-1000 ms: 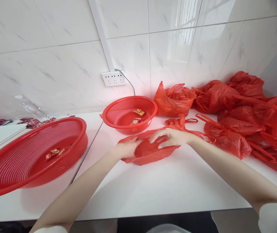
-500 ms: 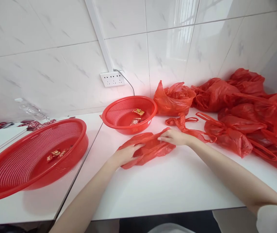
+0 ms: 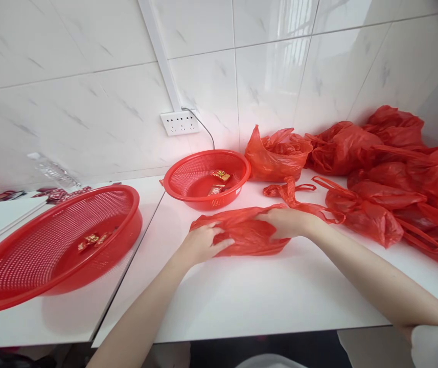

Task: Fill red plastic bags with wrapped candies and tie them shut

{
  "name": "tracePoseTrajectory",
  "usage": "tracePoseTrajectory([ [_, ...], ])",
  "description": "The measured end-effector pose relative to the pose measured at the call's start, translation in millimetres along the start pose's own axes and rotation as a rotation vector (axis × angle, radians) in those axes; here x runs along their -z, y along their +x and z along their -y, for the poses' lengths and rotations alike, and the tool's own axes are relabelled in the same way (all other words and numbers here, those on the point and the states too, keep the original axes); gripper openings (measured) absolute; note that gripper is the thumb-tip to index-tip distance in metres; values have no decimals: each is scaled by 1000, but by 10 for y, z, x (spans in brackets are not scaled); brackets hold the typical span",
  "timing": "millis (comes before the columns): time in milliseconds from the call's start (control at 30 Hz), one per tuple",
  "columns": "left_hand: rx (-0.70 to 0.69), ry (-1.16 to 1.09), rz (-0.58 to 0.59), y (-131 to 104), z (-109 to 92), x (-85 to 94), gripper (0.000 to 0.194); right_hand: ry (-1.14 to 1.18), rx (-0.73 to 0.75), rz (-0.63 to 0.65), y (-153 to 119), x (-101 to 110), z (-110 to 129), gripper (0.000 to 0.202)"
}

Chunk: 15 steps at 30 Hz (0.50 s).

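A red plastic bag (image 3: 241,237) lies flattened on the white table in front of me, its mouth loosely parted. At its left end rests my left hand (image 3: 202,244), thumb and fingers apart and touching the film. My right hand (image 3: 285,223) reaches into the bag's right part; its fingertips are blurred and hidden by red film. Just behind the bag stands a small red plastic basket (image 3: 170,186) holding a gold wrapped packet (image 3: 221,175) and a red-and-white one (image 3: 215,189).
A larger red basket (image 3: 132,204) with a few small wrapped packets stands left, across the table seam. Several filled red bags (image 3: 379,214) are heaped at the right. An upright red bag (image 3: 276,158) stands by the wall, below a socket panel (image 3: 180,123). A clear plastic bottle (image 3: 52,168) lies at far left.
My right hand has moved slightly right and deeper into the bag. The bag is spread wider to the right, and my left hand's fingers have spread apart. The view has shifted slightly.
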<state>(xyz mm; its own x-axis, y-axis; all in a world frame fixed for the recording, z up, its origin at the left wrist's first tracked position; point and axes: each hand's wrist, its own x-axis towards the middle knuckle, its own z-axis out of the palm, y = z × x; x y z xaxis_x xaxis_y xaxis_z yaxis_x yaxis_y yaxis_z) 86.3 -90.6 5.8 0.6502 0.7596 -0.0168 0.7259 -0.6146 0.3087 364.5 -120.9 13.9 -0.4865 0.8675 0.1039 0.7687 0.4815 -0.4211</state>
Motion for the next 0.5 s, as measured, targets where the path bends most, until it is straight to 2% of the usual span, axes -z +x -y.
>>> tracePoseTrajectory([
  [67,-44,5,-86,12,-10,-23,50,-25,55,54,23,34,68,27],
  [133,-76,40,-129,26,-11,-68,48,-5,190,28,54,45,149,25],
  [233,-111,77,-80,42,10,-122,42,-19,331,6,99,-15,204,40],
  [367,-111,4,2,41,58,-96,30,9,313,75,147,-166,63,76],
  [500,-89,-188,17,48,126,-100,57,65,171,183,175,-307,-217,88],
])
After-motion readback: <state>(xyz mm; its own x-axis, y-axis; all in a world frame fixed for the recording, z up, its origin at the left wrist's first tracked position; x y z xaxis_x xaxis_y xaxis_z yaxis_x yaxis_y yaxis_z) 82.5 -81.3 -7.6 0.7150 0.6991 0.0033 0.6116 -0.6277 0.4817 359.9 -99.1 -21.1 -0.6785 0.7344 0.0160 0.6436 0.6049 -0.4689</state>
